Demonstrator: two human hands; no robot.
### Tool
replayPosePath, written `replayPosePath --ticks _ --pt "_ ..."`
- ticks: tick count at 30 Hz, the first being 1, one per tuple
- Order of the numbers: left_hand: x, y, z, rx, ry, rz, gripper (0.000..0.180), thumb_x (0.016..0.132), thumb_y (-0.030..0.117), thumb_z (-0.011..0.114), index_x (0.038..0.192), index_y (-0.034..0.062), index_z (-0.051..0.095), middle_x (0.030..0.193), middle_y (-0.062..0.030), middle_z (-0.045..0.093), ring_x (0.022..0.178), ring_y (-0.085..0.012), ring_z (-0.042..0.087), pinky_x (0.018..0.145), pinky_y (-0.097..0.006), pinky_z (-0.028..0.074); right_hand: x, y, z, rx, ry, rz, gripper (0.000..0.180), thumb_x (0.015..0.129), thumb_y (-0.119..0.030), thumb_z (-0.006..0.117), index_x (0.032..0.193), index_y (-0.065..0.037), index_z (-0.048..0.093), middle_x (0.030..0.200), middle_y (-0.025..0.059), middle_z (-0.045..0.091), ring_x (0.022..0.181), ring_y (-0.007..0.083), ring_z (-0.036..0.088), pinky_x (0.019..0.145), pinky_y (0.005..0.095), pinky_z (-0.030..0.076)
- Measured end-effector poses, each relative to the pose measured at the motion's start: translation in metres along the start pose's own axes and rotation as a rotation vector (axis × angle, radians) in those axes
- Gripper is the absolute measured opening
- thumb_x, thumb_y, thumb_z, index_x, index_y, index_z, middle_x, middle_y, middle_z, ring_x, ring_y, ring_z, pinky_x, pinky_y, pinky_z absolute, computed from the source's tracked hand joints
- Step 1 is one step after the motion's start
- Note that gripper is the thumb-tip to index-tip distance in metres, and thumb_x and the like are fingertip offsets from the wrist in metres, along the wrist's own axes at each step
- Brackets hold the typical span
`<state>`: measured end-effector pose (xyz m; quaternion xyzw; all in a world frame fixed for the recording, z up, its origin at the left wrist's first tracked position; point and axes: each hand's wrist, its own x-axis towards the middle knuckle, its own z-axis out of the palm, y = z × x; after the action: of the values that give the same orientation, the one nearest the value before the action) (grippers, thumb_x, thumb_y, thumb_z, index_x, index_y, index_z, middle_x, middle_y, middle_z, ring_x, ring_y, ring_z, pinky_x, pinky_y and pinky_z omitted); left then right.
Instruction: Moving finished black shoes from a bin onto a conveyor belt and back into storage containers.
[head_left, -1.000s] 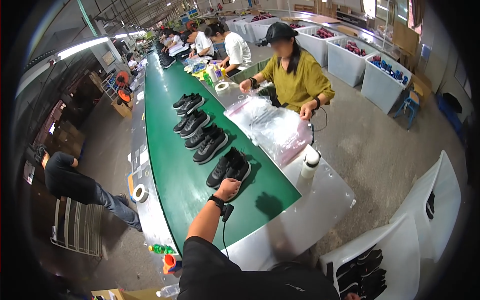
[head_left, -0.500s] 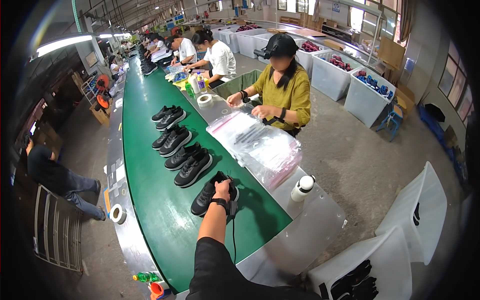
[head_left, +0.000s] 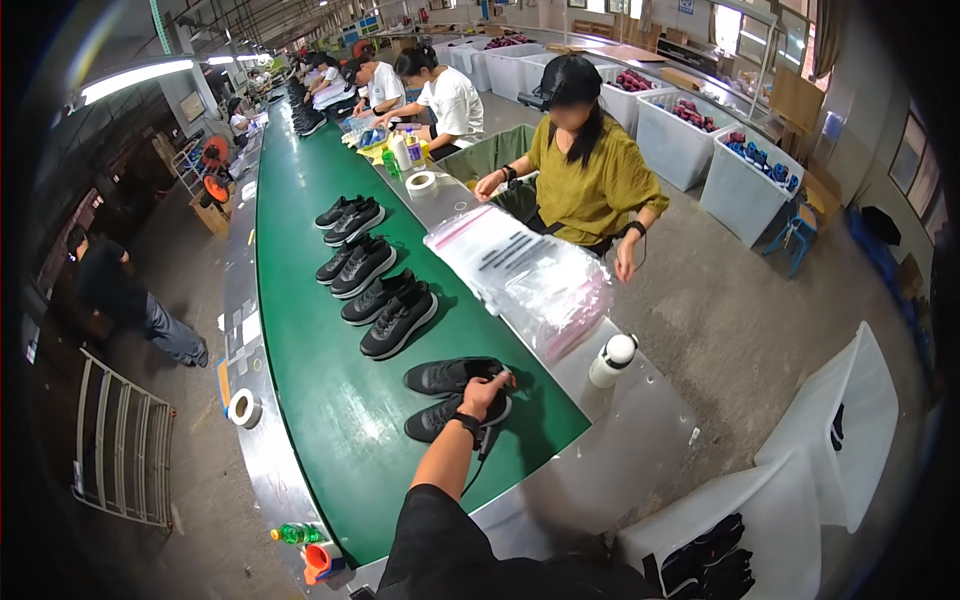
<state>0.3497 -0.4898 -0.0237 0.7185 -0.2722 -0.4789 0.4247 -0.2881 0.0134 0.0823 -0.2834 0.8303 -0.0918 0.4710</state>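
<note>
The left hand [head_left: 482, 396] has its fingers bent over the heel ends of a pair of black knit low-top shoes with pale soles [head_left: 440, 377], touching them; whether they clamp tight I cannot tell. The right hand is out of view. The step in hand looks like positioning this pair; turning it further would call for steady contact on both heels. The pair sits on the green-topped, metal-edged table [head_left: 350, 440], toes leftward. Beyond it stand three similar black pairs [head_left: 365, 268]; right of it, a white bottle [head_left: 612, 362].
</note>
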Motion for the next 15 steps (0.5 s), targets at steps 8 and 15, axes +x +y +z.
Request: replayPosePath --ticks 8,15 --pt "-0.146 -0.023 -0.022 0.648 -0.352 0.079 0.083 0.063 0.068 0.082 0.103 -0.0019 0.065 0.094 -0.0147 0.068 0.090 -0.0244 0.066 0.079 -0.034 0.052 0.088 0.027 -0.015 -0.006 0.032 -0.395 0.032 0.098 -0.032 0.062 0.109 -0.002 0.068 0.079 0.0036 0.066 0.071 0.0115 0.061 0.062 0.0263 0.047" --pt "-0.260 -0.034 -0.052 0.883 -0.302 0.156 0.086 0.067 0.074 0.075 0.106 -0.0022 0.065 0.100 -0.0197 0.069 0.097 -0.0320 0.067 0.084 -0.037 0.051 0.092 -0.099 -0.062 0.295 0.012 -0.639 0.014 0.092 -0.008 0.060 0.104 0.000 0.060 0.079 0.0021 0.060 0.065 0.0093 0.056 0.059 0.0246 0.046"
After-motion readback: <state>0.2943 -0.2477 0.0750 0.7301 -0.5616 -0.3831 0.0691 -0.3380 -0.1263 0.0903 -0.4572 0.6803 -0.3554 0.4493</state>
